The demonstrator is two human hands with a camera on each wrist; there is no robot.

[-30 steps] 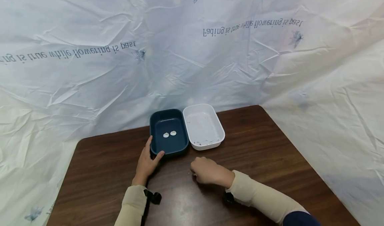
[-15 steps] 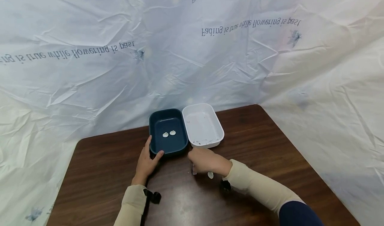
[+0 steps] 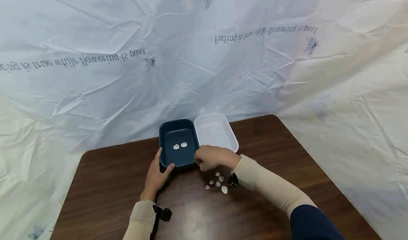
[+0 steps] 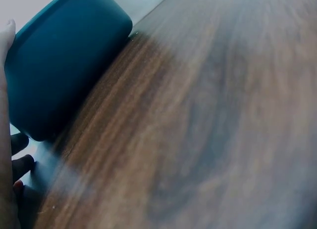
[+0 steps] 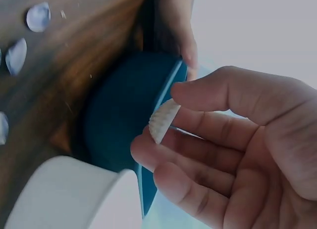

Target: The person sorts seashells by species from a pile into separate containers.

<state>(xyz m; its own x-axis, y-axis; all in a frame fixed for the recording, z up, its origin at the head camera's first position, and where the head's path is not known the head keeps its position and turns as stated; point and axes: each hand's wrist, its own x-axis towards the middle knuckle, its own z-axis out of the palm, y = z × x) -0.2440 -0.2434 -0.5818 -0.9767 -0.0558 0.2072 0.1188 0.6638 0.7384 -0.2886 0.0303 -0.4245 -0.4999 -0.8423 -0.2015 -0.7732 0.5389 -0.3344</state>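
Note:
Between thumb and fingers my right hand (image 3: 211,157) pinches a small ribbed white seashell (image 5: 164,120), seen in the right wrist view. That hand hangs over the near right corner of the dark blue tray (image 3: 169,158), beside the white tray (image 3: 230,141). My left hand (image 3: 156,176) rests against the blue tray's near left corner, thumb on the front rim and fingers along the left side. Two white shells (image 3: 183,144) lie inside the blue tray. Several loose shells (image 3: 218,183) lie on the table under the right forearm.
The brown wooden table (image 3: 111,183) carries both trays, side by side near its back edge. A printed pale cloth (image 3: 178,73) hangs behind the table and along its sides. A black wrist camera (image 3: 233,179) is strapped under the right sleeve, close to the loose shells.
My right hand has risen from the table and moved forward to the blue tray's corner with a shell, uncovering the loose shells. My left hand has stayed at the tray.

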